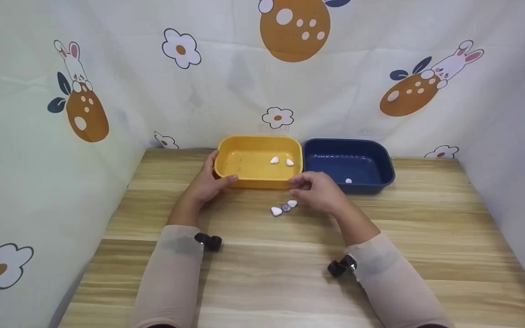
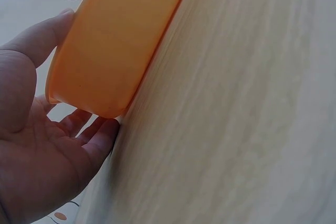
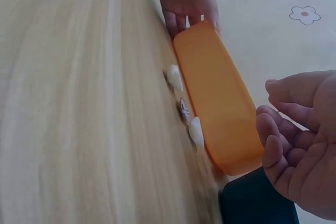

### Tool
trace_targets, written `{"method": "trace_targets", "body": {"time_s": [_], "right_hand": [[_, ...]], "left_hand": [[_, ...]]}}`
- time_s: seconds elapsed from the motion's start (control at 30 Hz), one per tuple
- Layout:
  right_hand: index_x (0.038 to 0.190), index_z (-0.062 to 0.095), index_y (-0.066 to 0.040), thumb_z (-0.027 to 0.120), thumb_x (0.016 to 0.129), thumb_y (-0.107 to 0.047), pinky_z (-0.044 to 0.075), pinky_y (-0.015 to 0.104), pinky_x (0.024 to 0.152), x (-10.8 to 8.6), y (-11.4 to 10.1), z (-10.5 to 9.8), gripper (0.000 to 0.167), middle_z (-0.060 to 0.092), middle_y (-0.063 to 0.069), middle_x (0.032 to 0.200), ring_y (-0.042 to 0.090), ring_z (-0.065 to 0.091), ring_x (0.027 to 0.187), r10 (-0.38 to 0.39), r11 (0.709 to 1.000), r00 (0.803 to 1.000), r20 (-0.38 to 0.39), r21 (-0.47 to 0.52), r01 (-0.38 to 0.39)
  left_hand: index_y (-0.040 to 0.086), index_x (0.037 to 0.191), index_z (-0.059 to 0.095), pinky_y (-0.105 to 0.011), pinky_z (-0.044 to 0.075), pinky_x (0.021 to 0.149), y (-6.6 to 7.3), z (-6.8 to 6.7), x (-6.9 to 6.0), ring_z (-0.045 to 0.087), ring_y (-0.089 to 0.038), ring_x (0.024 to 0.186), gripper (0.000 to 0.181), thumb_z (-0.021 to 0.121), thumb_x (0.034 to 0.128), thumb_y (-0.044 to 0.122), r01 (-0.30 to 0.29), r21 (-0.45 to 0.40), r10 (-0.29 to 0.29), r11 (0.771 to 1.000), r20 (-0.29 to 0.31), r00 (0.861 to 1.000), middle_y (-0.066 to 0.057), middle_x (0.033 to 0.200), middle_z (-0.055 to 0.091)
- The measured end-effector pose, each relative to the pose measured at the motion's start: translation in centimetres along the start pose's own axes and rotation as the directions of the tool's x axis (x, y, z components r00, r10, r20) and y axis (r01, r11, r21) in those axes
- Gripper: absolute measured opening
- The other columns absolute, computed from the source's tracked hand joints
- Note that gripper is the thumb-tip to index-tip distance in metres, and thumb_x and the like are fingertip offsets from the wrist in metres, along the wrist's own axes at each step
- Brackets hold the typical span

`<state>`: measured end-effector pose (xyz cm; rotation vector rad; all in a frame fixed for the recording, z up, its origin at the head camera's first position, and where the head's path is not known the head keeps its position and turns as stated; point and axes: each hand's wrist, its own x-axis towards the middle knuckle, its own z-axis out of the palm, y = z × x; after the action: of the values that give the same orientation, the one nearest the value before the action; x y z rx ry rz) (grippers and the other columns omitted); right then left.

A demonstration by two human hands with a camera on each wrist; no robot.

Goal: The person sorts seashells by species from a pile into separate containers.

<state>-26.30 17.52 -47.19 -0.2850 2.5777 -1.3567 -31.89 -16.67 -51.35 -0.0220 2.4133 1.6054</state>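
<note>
My left hand (image 1: 204, 183) grips the left end of a yellow plastic bin (image 1: 258, 183), its thumb on the front rim and its fingers round the end wall. By the bin's right front corner is my right hand (image 1: 321, 192), its fingers loosely bent; in the right wrist view nothing shows between them. On the table in front lie a white heart-shaped piece (image 1: 276, 211), a smaller dark patterned piece (image 1: 285, 207) and another white piece (image 1: 292, 203). Two white pieces (image 1: 274, 160) lie inside the yellow bin, towards its right side.
A dark blue bin (image 1: 349, 166) stands right beside the yellow one, with a small white piece (image 1: 348, 181) near its front wall. Both bins are at the back of the wood-grain table (image 1: 262, 282), close to a patterned cloth backdrop (image 1: 226, 82).
</note>
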Motion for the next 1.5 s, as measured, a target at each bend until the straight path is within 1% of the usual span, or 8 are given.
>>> {"method": "trace_targets", "body": {"time_s": [0.23, 0.37, 0.47, 0.63, 0.8, 1.1, 1.27, 1.5], "right_hand": [[0.124, 0.077, -0.006, 0.080, 0.092, -0.014, 0.061, 0.031, 0.083, -0.2, 0.8, 0.8, 0.033, 0.079, 0.008, 0.115, 0.018, 0.072, 0.097, 0.005, 0.993, 0.996, 0.090, -0.115, 0.006], [0.123, 0.078, -0.007, 0.079, 0.091, -0.013, 0.061, 0.040, 0.095, -0.1, 1.3, 1.2, 0.032, 0.079, 0.008, 0.117, 0.021, 0.073, 0.104, -0.005, 0.987, 0.996, 0.092, -0.160, 0.020], [0.122, 0.079, -0.011, 0.080, 0.091, -0.014, 0.056, 0.045, 0.106, 0.0, 1.7, 1.4, 0.031, 0.078, 0.006, 0.120, 0.022, 0.071, 0.112, -0.012, 0.980, 0.995, 0.101, -0.197, 0.032], [0.122, 0.078, -0.010, 0.080, 0.091, -0.012, 0.052, 0.048, 0.114, 0.2, 2.4, 1.7, 0.031, 0.077, 0.006, 0.120, 0.024, 0.066, 0.116, -0.047, 0.969, 0.991, 0.123, -0.234, 0.075], [0.121, 0.078, -0.008, 0.079, 0.090, -0.009, 0.053, 0.048, 0.111, 0.4, 2.9, 1.9, 0.031, 0.076, 0.008, 0.117, 0.024, 0.067, 0.113, -0.070, 0.965, 0.991, 0.115, -0.245, 0.096], [0.103, 0.079, -0.009, 0.075, 0.088, -0.002, 0.054, 0.033, 0.093, 0.7, 3.2, 2.2, 0.017, 0.076, 0.003, 0.103, 0.014, 0.064, 0.095, -0.094, 0.961, 0.988, 0.124, -0.248, 0.122], [0.101, 0.079, -0.009, 0.076, 0.088, -0.002, 0.052, 0.031, 0.090, 0.8, 3.2, 2.2, 0.015, 0.075, 0.003, 0.100, 0.013, 0.063, 0.092, -0.091, 0.964, 0.989, 0.119, -0.239, 0.118], [0.100, 0.078, -0.009, 0.076, 0.088, -0.004, 0.051, 0.028, 0.083, 0.7, 3.2, 2.1, 0.013, 0.072, 0.002, 0.092, 0.011, 0.061, 0.088, -0.111, 0.954, 0.987, 0.114, -0.268, 0.138]], "left_hand": [[0.031, 0.173, 0.006, -0.048, 0.013, 0.139, -0.1, 0.0, -0.1, 0.018, -0.028, 0.168, 0.117, 0.086, 0.0888, 0.046, -0.013, -0.001, 0.013, 1.000, 0.006, 1.000, -0.006, 0.181, 0.016], [0.029, 0.173, 0.006, -0.047, 0.014, 0.139, -0.1, 0.0, -0.1, 0.019, -0.027, 0.168, 0.117, 0.087, 0.0887, 0.044, -0.020, -0.005, 0.020, 1.000, 0.007, 1.000, -0.007, 0.181, 0.017], [0.027, 0.173, 0.005, -0.045, 0.015, 0.139, 0.0, 0.0, 0.0, 0.020, -0.026, 0.168, 0.118, 0.087, 0.0889, 0.042, -0.026, -0.017, 0.027, 1.000, 0.011, 1.000, -0.007, 0.181, 0.017], [0.027, 0.173, 0.005, -0.044, 0.014, 0.139, -0.1, 0.0, 0.1, 0.019, -0.026, 0.168, 0.117, 0.086, 0.0898, 0.040, -0.022, -0.024, 0.022, 0.999, 0.014, 1.000, -0.007, 0.181, 0.016], [0.029, 0.173, 0.005, -0.043, 0.014, 0.139, -0.2, 0.0, 0.2, 0.019, -0.025, 0.168, 0.117, 0.086, 0.0900, 0.041, -0.017, -0.022, 0.017, 1.000, 0.013, 1.000, -0.005, 0.182, 0.016], [0.029, 0.173, 0.005, -0.045, 0.013, 0.139, 0.0, 0.0, 0.0, 0.017, -0.026, 0.168, 0.117, 0.086, 0.0900, 0.041, -0.007, -0.017, 0.007, 1.000, 0.005, 1.000, -0.005, 0.182, 0.014], [0.029, 0.173, 0.005, -0.046, 0.014, 0.139, 0.1, 0.0, -0.1, 0.018, -0.026, 0.168, 0.117, 0.086, 0.0896, 0.042, -0.001, -0.006, 0.001, 1.000, 0.001, 1.000, -0.005, 0.182, 0.015], [0.026, 0.173, 0.006, -0.045, 0.014, 0.139, 0.0, -0.1, 0.0, 0.020, -0.027, 0.167, 0.115, 0.085, 0.0905, 0.040, -0.035, -0.017, 0.035, 0.999, 0.011, 0.999, -0.008, 0.181, 0.017]]}}
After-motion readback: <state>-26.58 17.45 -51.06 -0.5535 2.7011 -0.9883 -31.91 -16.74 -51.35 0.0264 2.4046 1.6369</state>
